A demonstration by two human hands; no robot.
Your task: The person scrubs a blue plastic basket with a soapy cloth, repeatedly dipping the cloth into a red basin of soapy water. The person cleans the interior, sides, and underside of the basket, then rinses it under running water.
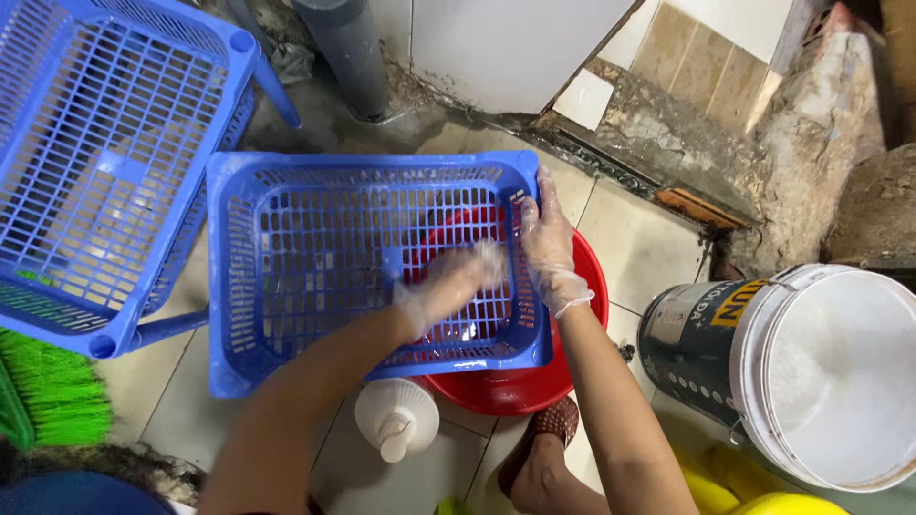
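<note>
Blue plastic basket (315, 267) sits over the red basin (534, 381); gloved right hand (551, 243) grips its far-right rim, left hand (448, 286) reaches inside, blurred, grip unclear.

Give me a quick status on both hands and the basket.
Left hand gloved, scrubbing inside blue basket. Right hand gripping its rim. Basket sits over red basin; pump bottle close by.

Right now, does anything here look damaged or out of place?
Yes. The wall base behind the blue basket is broken: tile is missing, with crumbling masonry exposed along the floor edge. Nothing looks spilled.
</note>
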